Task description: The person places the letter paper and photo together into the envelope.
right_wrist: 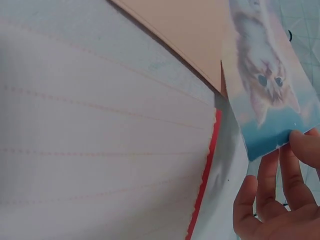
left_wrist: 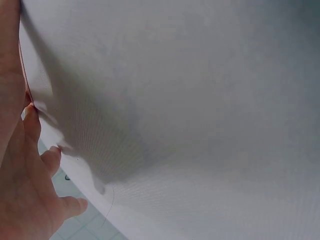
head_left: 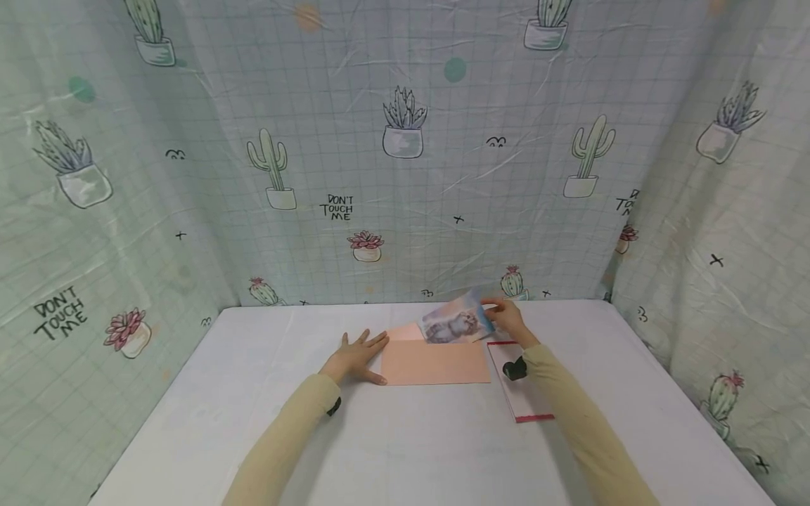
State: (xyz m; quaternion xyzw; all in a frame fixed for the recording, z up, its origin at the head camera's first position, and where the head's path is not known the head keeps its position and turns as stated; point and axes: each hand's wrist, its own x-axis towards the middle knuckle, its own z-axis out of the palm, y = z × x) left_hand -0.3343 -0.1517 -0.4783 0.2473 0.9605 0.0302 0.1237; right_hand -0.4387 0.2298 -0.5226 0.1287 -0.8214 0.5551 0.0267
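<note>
At left, a beige left sleeve (head_left: 287,429) reached forward across the white table (head_left: 190,429), ending in the left hand (head_left: 354,358). Its fingers were spread wide, palm down and gripping nothing; the fingertips and thumb met the left edge of a peach envelope (head_left: 436,365), as if to steady it. The envelope lay flat at the middle, with a paler flap (head_left: 403,332) extending beyond its far edge.

Next, above the envelope's right half, a kitten postcard (head_left: 452,325) was tilted, its lower edge along the opening. The work looked partway done: card and envelope were together, but the card was not fully inside. Whether its lower edge had entered could not be told.

Farther right, the right hand (head_left: 506,318) reached in from the side, wrist bent, pinching the card's outer end, thumb on the picture and fingertips behind. Below that forearm, a red-edged lined sheet (head_left: 525,404) lay apart from the envelope, not in either hand.
</note>
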